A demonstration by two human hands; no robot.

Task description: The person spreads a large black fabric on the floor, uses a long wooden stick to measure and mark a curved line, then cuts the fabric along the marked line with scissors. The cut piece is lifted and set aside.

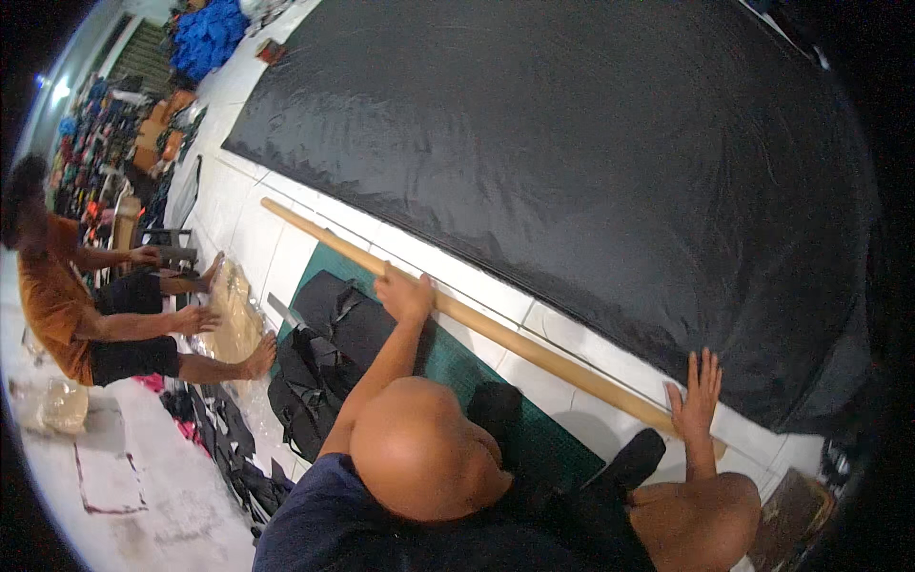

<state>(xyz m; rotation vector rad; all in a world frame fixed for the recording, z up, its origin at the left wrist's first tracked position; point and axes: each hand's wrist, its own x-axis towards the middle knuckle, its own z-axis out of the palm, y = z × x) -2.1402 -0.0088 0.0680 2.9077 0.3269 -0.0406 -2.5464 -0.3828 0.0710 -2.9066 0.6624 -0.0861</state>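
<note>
A long tan cardboard tube (534, 351) lies slantwise on the floor before me, along the near edge of a wide black fabric sheet (534, 143). Around its middle my left hand (405, 296) is closed, fingers curled over the far side. My right hand (698, 405) is open by the tube's right end, its fingers spread toward the edge of the fabric; whether the palm presses on the tube is hard to tell. Between my knees and the tube lies a dark green mat (443, 355).
Black bags (329, 329) rest on the mat's left part, near a metal ruler-like strip (283, 312). At left, a person in an orange shirt (57, 286) sits beside a plastic-wrapped package (236, 310). A blue heap (208, 38) and piled goods stand at the far left.
</note>
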